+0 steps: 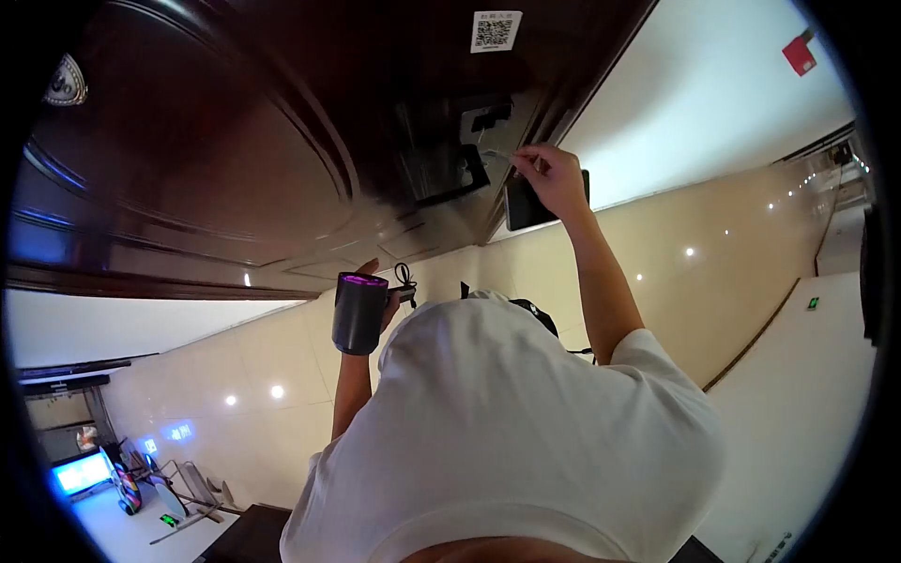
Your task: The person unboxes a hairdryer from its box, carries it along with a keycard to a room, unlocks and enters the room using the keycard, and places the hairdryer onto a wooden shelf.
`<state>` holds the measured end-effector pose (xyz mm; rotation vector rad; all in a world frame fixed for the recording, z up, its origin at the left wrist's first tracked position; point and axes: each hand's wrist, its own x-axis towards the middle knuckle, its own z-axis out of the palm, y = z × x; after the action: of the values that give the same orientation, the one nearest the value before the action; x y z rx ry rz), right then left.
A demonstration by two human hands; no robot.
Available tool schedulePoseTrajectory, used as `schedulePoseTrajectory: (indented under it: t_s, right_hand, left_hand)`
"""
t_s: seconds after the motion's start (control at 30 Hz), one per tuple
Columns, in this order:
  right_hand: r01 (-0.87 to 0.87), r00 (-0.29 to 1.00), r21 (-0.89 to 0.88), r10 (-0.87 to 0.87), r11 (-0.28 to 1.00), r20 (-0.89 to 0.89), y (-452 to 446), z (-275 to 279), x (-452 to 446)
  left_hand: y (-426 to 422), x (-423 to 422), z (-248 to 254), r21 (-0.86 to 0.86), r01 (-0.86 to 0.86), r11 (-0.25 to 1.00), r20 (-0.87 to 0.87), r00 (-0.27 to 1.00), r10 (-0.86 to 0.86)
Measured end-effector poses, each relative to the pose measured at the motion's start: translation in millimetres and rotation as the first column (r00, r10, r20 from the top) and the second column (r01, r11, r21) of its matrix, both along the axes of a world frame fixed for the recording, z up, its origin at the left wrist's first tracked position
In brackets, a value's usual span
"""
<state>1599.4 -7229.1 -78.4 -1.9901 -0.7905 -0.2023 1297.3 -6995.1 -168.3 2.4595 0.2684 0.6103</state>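
Note:
My left hand [387, 305] is wrapped round a dark grey hair dryer [358, 314], its wide round barrel glowing purple at the open end. The barrel points up toward the dark brown door [225, 122]. My right hand [556, 176] is raised beside the door's edge, thumb and finger pinched on a thin clear strip [500, 153]. The strip reaches toward a dark lock plate [450, 174] with a black handle part on the door. Fine detail of the strip is too small to make out.
A QR code sticker [496, 32] is on the door above the lock. Below my right hand shows a dark flat panel [528, 205]. A looped black cord [404, 274] shows near my left hand. Shiny tiles cover the floor [713, 239]; chairs [192, 497] and a lit screen [83, 473] stand at lower left.

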Motion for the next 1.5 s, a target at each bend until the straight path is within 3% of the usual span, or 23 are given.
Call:
schedulePoseTrajectory:
  t_s: [0.03, 0.1, 0.13, 0.2, 0.27, 0.33, 0.43, 0.53, 0.6, 0.73, 0.8, 0.9, 1.03, 1.07, 1.13, 1.23, 1.27, 1.3, 1.37, 1.4, 1.43, 1.47, 1.5]
  right_hand:
    - [0.024, 0.999, -0.048, -0.023, 0.999, 0.028, 3, 6, 1]
    - [0.024, 0.998, -0.074, -0.020, 0.997, 0.060, 9, 8, 4]
    - [0.019, 0.995, -0.104, -0.009, 0.994, 0.096, 14, 9, 3]
    - [0.061, 0.996, -0.146, -0.049, 0.987, 0.081, 22, 12, 1]
    - [0.106, 0.963, -0.027, -0.096, 0.994, 0.250, 30, 14, 1]
    - [0.144, 0.964, -0.040, -0.131, 0.989, 0.231, 31, 20, -4]
    - [0.202, 0.965, -0.095, -0.181, 0.975, 0.191, 33, 22, -9]
    - [0.206, 0.966, -0.056, -0.193, 0.977, 0.174, 31, 14, -3]
    - [0.217, 0.972, -0.081, -0.208, 0.973, 0.113, 31, 8, 1]
    - [0.215, 0.969, -0.027, -0.210, 0.976, 0.133, 33, 13, -1]
    - [0.191, 0.972, 0.028, -0.193, 0.981, 0.130, 33, 8, 1]
    - [0.202, 0.957, 0.039, -0.205, 0.979, 0.204, 31, 1, 5]
    - [0.222, 0.962, -0.021, -0.216, 0.975, 0.164, 34, 4, 3]
    - [0.179, 0.966, 0.020, -0.179, 0.984, 0.189, 36, -1, 6]
    - [0.135, 0.967, 0.052, -0.143, 0.990, 0.210, 35, -5, 5]
    - [0.087, 0.993, -0.030, -0.084, 0.996, 0.087, 19, 1, -4]
    - [0.056, 0.998, -0.017, -0.056, 0.998, 0.027, 10, 3, -10]
    - [0.045, 0.998, -0.007, -0.045, 0.999, -0.032, 0, -4, -11]
    - [0.102, 0.967, -0.178, -0.139, 0.979, -0.213, -21, 8, -27]
    - [0.079, 0.996, -0.009, -0.079, 0.997, -0.041, -35, -26, -18]
    - [0.050, 0.999, -0.088, -0.051, 0.995, -0.006, -49, -33, -16]
    - [0.126, 0.950, -0.275, -0.195, 0.953, -0.242, -52, -22, -20]
    - [0.202, 0.967, -0.336, -0.242, 0.920, -0.080, -64, -49, -10]
  left_hand:
    - [-1, 2, 5, 0.003, 0.007, 1.000, -0.002, 1.000, -0.007]
    - [-2, 6, 15, 0.224, 0.030, 0.974, 0.147, 0.987, -0.064]
    - [-2, 6, 14, 0.229, 0.036, 0.973, 0.140, 0.988, -0.069]
    - [-4, 6, 9, 0.095, 0.013, 0.995, 0.135, 0.990, -0.026]
    - [-6, 9, 15, 0.121, 0.028, 0.992, 0.160, 0.986, -0.047]
    - [-7, 10, 16, 0.150, 0.031, 0.988, 0.196, 0.979, -0.060]
    - [-8, 7, 14, 0.062, 0.039, 0.997, 0.124, 0.991, -0.047]
    - [-12, 9, 19, 0.084, 0.087, 0.993, 0.221, 0.970, -0.103]
    - [-15, 7, 18, -0.085, 0.041, 0.996, 0.196, 0.980, -0.023]
    - [-12, 6, 12, -0.129, 0.050, 0.990, 0.163, 0.986, -0.028]
    - [-10, 6, 9, 0.009, 0.082, 0.997, 0.143, 0.986, -0.083]
    - [-11, 6, 17, 0.061, 0.098, 0.993, 0.197, 0.974, -0.108]
    - [-10, 10, 9, -0.005, 0.034, 0.999, 0.045, 0.998, -0.034]
    - [-7, 18, 10, 0.175, 0.100, 0.979, 0.072, 0.991, -0.114]
    - [-3, 35, 11, 0.342, 0.160, 0.926, 0.080, 0.977, -0.198]
    - [-9, 72, 5, 0.248, 0.183, 0.951, 0.174, 0.958, -0.230]
    - [-4, 85, -15, -0.059, 0.278, 0.959, 0.193, 0.946, -0.262]
    - [1, 96, -35, -0.356, 0.347, 0.867, 0.223, 0.933, -0.282]
    - [-7, 99, -2, -0.212, 0.133, 0.968, -0.169, 0.971, -0.170]
    - [-11, 100, 16, -0.097, 0.080, 0.992, -0.359, 0.927, -0.110]
    - [0, 108, -22, -0.156, 0.137, 0.978, -0.129, 0.979, -0.158]
    - [19, 120, -46, -0.448, 0.148, 0.882, 0.003, 0.987, -0.164]
    - [36, 131, -69, -0.684, 0.194, 0.703, 0.154, 0.981, -0.121]
